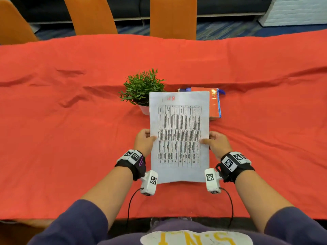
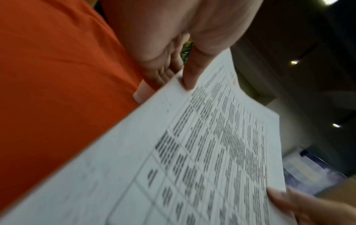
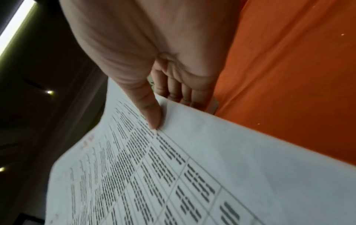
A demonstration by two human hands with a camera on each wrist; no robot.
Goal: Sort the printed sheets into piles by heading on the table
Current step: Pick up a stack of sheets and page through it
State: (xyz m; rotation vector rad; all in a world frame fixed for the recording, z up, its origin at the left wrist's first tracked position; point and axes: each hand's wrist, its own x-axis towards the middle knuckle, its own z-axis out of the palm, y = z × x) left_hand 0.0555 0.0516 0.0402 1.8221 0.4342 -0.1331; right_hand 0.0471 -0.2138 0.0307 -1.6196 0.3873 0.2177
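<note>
I hold a stack of printed sheets (image 1: 178,138) in the air above the red tablecloth, top page facing me with a black table and a small red heading. My left hand (image 1: 145,138) pinches the stack's left edge, thumb on top and fingers underneath. My right hand (image 1: 213,141) pinches the right edge the same way. In the left wrist view the thumb presses the sheets (image 2: 192,152) near their edge. The right wrist view shows the thumb on the sheets (image 3: 192,167), with the fingers curled beneath. How many sheets the stack holds is unclear.
A small potted plant (image 1: 141,89) stands just behind the sheets on the left. A red zip pouch with blue edging (image 1: 214,103) lies behind them on the right. The red cloth (image 1: 70,138) covers the whole table. Orange chairs (image 1: 173,16) line the far side.
</note>
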